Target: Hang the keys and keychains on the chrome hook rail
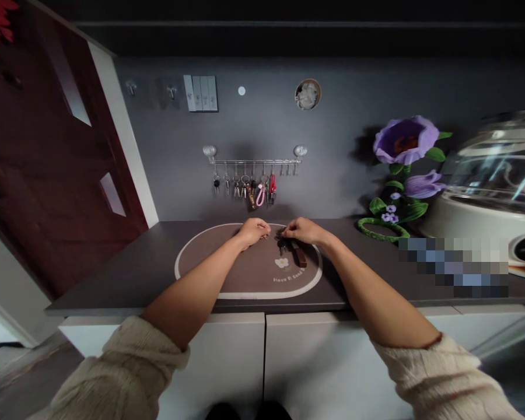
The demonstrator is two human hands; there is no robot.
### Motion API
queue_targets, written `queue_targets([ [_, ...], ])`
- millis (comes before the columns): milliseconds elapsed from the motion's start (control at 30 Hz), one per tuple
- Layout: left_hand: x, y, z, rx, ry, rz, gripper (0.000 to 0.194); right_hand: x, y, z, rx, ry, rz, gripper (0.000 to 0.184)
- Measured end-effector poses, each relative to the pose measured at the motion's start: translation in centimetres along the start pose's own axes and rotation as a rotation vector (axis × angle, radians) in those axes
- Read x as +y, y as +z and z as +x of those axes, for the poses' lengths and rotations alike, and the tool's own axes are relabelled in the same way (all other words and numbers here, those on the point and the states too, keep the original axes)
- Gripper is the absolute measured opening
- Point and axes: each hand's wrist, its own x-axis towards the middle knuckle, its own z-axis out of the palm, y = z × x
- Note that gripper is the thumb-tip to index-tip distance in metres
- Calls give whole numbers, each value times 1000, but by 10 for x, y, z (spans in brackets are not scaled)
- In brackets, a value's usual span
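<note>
Both hands are over a brown oval mat (227,268) with a white rim. My right hand (305,231) pinches the top of a bunch of keys (282,245). A dark brown fob (300,256) hangs below these fingers, lying against the mat. To the left, my left hand (252,232) is closed, its fingertips pressed together. A small glint shows at those fingertips, too tiny to name. A narrow gap separates the two hands. On the wall behind them, several sets of hanging keys (245,185) dangle from a clear hook rail (256,161).
Right of the mat stand purple knitted flowers (406,140) with a green ring base, beside a white appliance (472,216) with a clear lid. The dark counter (126,274) tops white cabinets (240,350). A dark red door (83,146) is at the left.
</note>
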Motion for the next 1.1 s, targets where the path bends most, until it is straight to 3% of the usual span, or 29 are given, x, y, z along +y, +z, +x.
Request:
queue_targets([
  [400,8,-1,-1,-12,-2,8,11,-2,8,1,-45,-60,425,27],
  [667,19,1,-4,-27,127,-57,24,-10,8,0,102,-98,609,26],
  [833,21,1,-3,-39,188,-79,30,-12,9,1,116,-109,689,24],
  [1100,29,2,-7,-39,188,-126,29,-17,7,0,180,-132,780,25],
])
